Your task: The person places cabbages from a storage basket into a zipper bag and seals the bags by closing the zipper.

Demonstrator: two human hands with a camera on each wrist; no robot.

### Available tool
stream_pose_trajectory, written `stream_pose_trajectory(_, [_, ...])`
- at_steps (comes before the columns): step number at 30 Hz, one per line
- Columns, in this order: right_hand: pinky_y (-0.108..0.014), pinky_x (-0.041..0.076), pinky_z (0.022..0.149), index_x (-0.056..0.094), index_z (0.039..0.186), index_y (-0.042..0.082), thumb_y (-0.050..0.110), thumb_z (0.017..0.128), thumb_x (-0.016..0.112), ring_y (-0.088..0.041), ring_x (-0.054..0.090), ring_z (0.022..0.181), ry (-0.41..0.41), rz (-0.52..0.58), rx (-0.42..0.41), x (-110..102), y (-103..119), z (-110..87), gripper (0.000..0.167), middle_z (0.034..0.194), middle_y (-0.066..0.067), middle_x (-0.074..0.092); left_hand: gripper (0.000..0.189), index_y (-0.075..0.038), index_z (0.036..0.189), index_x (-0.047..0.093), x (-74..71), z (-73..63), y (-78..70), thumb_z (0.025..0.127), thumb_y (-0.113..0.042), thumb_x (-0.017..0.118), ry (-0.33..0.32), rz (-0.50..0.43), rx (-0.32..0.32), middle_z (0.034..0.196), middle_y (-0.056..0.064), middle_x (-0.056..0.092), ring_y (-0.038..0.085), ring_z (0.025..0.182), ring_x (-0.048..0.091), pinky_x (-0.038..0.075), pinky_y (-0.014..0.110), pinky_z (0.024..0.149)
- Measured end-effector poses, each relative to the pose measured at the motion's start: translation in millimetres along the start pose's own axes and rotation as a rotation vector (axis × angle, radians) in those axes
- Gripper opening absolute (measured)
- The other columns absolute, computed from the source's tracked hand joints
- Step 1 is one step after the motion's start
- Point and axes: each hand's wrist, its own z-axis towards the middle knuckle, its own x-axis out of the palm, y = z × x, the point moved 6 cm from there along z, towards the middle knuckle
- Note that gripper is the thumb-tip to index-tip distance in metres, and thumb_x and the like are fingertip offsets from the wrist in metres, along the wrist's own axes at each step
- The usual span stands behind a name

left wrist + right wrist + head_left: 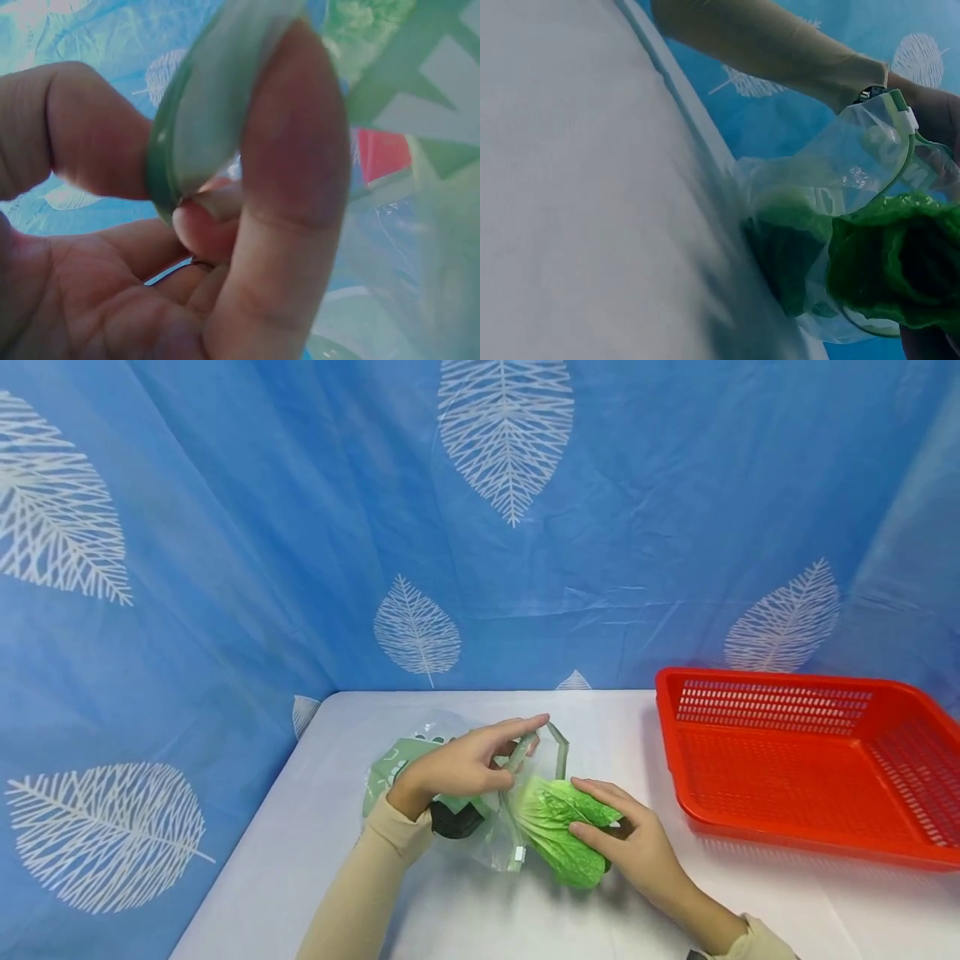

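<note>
My left hand grips the edge of a clear zip bag with green print. In the left wrist view, the bag's green-edged rim passes between thumb and fingers. A white slider sits at the near end of the zip. In my right hand is a head of leafy lettuce, tilted with its pale base at the bag's open mouth. From the right wrist view, the lettuce's ruffled leaf end faces the camera, and the bag spreads behind it.
A red plastic basket with slotted sides stands on the right of the white table. Blue cloth with white leaf patterns hangs behind and to the left. A black wrist device is on the left wrist.
</note>
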Motion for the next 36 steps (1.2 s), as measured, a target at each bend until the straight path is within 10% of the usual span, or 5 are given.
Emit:
stream_pose_trajectory(11, [-0.023, 0.057, 0.084, 0.071, 0.132, 0.008, 0.001, 0.087, 0.079, -0.008, 0.059, 0.123, -0.107, -0.054, -0.065, -16.1, 19.2, 21.4, 0.046, 0.137, -0.011, 0.063, 0.085, -0.023, 0.165, 0.02, 5.2, 1.8, -10.1, 0.09, 0.002, 0.051, 0.065, 0.015, 0.001, 0.159, 0.002, 0.034, 0.016, 0.074, 0.039, 0.04, 0.024, 0.061])
stream_pose_trajectory(25, [-0.023, 0.057, 0.067, 0.071, 0.134, 0.021, 0.019, 0.08, 0.089, -0.018, 0.065, 0.112, -0.064, -0.328, -0.174, 11.7, 25.3, 50.0, 0.056, 0.139, 0.002, 0.063, 0.086, -0.019, 0.165, 0.02, -3.9, 7.9, -21.5, 0.087, 0.004, 0.048, 0.004, -0.071, 0.021, 0.166, 0.0, 0.024, 0.02, 0.121, 0.052, 0.049, 0.026, 0.069])
stream_pose_trajectory(32, [-0.035, 0.047, 0.104, 0.062, 0.145, 0.024, 0.03, 0.078, 0.09, -0.022, 0.055, 0.134, -0.044, -0.528, -0.303, 5.8, 30.7, 32.7, 0.073, 0.148, 0.006, 0.055, 0.087, -0.018, 0.165, 0.02, -8.5, 0.2, -15.7, 0.086, 0.007, 0.046, -0.015, -0.111, 0.032, 0.168, -0.003, 0.021, 0.023, 0.119, 0.049, 0.044, 0.027, 0.062])
stream_pose_trajectory(36, [-0.023, 0.046, 0.103, 0.065, 0.141, 0.012, 0.013, 0.074, 0.092, -0.02, 0.061, 0.127, -0.123, -0.449, -0.433, -3.6, 37.3, 24.0, 0.072, 0.143, -0.005, 0.06, 0.087, -0.012, 0.165, 0.019, -10.3, -1.7, -15.8, 0.085, 0.009, 0.046, -0.026, -0.121, 0.049, 0.168, 0.001, 0.022, 0.026, 0.114, 0.052, 0.047, 0.027, 0.064])
